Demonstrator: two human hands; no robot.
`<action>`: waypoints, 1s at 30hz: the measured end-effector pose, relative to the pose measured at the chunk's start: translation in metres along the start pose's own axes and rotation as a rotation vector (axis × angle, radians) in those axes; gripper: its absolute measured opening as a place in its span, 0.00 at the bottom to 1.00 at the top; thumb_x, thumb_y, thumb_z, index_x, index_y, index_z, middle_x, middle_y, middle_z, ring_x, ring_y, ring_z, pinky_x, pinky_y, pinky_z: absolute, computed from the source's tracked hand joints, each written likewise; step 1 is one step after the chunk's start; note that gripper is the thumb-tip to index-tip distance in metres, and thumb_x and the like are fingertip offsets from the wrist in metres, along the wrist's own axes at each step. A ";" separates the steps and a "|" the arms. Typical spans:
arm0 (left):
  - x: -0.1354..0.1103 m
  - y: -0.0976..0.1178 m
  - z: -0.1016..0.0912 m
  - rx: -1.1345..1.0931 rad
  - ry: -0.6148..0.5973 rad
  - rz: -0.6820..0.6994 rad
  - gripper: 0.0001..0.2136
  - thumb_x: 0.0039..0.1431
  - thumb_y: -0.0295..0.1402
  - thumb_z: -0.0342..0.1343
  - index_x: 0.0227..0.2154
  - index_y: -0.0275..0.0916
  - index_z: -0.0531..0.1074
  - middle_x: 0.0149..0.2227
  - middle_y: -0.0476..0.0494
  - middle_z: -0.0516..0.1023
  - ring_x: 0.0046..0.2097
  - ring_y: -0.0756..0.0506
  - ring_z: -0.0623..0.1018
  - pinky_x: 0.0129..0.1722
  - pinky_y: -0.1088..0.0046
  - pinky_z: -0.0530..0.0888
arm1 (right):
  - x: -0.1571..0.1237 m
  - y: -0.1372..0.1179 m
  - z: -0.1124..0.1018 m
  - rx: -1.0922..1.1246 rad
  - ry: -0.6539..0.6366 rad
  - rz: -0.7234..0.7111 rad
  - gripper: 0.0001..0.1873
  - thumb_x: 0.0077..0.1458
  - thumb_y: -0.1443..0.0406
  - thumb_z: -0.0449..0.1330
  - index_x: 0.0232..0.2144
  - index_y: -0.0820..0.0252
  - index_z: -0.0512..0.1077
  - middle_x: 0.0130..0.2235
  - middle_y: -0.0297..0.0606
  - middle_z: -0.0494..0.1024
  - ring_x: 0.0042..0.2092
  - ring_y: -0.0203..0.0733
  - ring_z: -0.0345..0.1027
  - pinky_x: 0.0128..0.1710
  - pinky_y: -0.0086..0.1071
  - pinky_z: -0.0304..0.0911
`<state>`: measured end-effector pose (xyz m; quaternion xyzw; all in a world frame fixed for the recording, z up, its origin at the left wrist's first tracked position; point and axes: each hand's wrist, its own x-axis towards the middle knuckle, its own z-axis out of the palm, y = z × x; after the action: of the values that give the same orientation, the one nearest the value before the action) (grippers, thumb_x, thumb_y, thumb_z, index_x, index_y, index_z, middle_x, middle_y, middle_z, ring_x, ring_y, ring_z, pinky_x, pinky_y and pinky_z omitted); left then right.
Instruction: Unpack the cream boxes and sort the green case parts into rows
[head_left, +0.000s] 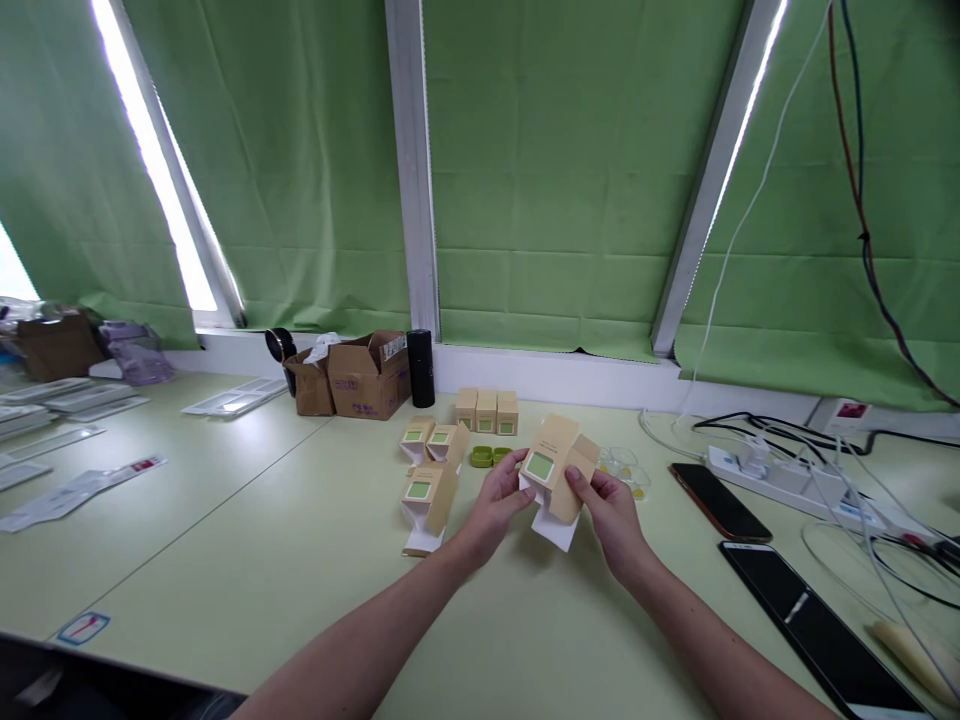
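Between my two hands, above the table, is a small tan cardboard box [553,455] with a green square window and white inner flaps hanging loose at its lower end. My left hand [495,502] pinches its left side, thumb in front. The fingers of my right hand [609,512] are closed on its right side. Left of my hands lie several similar boxes [429,492] with their white flaps out. Behind stand three closed tan boxes [487,411] in a row. Two small olive-green cases [482,457] sit in front of them. Clear round plastic pieces [624,470] lie behind my right hand.
Brown cartons [367,375] and a black cylinder [421,368] stand by the wall. At right lie a phone [720,500], a larger black-screened device [814,625] and a white power strip [795,485] with tangled cables. White trays [238,397] and a paper strip [82,493] are at left.
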<state>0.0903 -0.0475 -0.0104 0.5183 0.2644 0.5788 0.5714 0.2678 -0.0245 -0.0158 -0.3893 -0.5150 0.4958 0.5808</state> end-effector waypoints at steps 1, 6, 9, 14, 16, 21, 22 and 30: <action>0.000 0.000 0.000 0.004 0.013 -0.001 0.28 0.50 0.38 0.71 0.54 0.39 0.73 0.52 0.37 0.81 0.56 0.35 0.78 0.53 0.63 0.71 | 0.000 0.000 0.000 -0.006 0.006 -0.007 0.34 0.41 0.38 0.72 0.37 0.59 0.84 0.40 0.47 0.86 0.43 0.56 0.79 0.42 0.43 0.74; 0.001 0.003 -0.001 -0.034 0.043 -0.030 0.28 0.46 0.34 0.72 0.53 0.37 0.75 0.48 0.37 0.84 0.51 0.36 0.80 0.51 0.64 0.71 | 0.000 0.001 0.000 -0.036 0.019 -0.024 0.34 0.41 0.37 0.71 0.37 0.60 0.84 0.38 0.48 0.86 0.41 0.56 0.80 0.39 0.43 0.75; 0.000 0.003 -0.002 -0.084 0.056 -0.063 0.29 0.44 0.31 0.71 0.53 0.38 0.76 0.46 0.38 0.84 0.48 0.38 0.81 0.49 0.66 0.71 | 0.000 0.002 0.000 -0.027 0.019 -0.023 0.34 0.42 0.37 0.71 0.37 0.59 0.84 0.39 0.47 0.86 0.42 0.56 0.80 0.40 0.44 0.75; 0.001 0.000 -0.005 -0.165 0.038 -0.093 0.29 0.42 0.28 0.70 0.52 0.37 0.76 0.40 0.42 0.85 0.38 0.44 0.80 0.43 0.70 0.70 | 0.001 0.002 0.000 -0.026 0.032 -0.019 0.33 0.41 0.38 0.72 0.36 0.59 0.83 0.39 0.47 0.86 0.40 0.56 0.80 0.38 0.44 0.75; 0.002 -0.001 -0.005 -0.176 0.029 -0.099 0.28 0.41 0.27 0.70 0.51 0.37 0.77 0.38 0.42 0.85 0.37 0.45 0.80 0.41 0.72 0.70 | 0.001 0.001 0.000 -0.028 0.035 -0.017 0.34 0.40 0.37 0.72 0.35 0.59 0.83 0.38 0.47 0.86 0.38 0.56 0.79 0.37 0.44 0.75; 0.001 -0.002 -0.006 -0.169 0.012 -0.100 0.26 0.42 0.26 0.70 0.49 0.37 0.78 0.37 0.43 0.85 0.36 0.46 0.80 0.41 0.73 0.70 | 0.001 -0.001 0.000 -0.028 0.026 -0.019 0.33 0.41 0.37 0.71 0.35 0.58 0.83 0.37 0.44 0.86 0.38 0.55 0.79 0.36 0.43 0.75; 0.001 -0.001 -0.006 -0.163 0.007 -0.094 0.26 0.42 0.27 0.70 0.49 0.37 0.78 0.37 0.43 0.85 0.36 0.46 0.80 0.42 0.72 0.70 | 0.000 -0.001 0.000 -0.030 0.022 -0.023 0.33 0.42 0.36 0.70 0.35 0.58 0.83 0.38 0.44 0.86 0.38 0.55 0.79 0.36 0.43 0.75; 0.001 0.006 0.003 0.002 0.037 -0.062 0.23 0.50 0.42 0.74 0.46 0.36 0.77 0.45 0.37 0.84 0.45 0.39 0.83 0.49 0.65 0.74 | 0.000 0.006 -0.001 -0.025 0.007 -0.010 0.33 0.43 0.37 0.71 0.37 0.59 0.82 0.38 0.46 0.86 0.38 0.54 0.78 0.37 0.42 0.74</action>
<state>0.0907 -0.0484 -0.0035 0.4996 0.2914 0.5700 0.5836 0.2676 -0.0231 -0.0212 -0.3956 -0.5212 0.4851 0.5802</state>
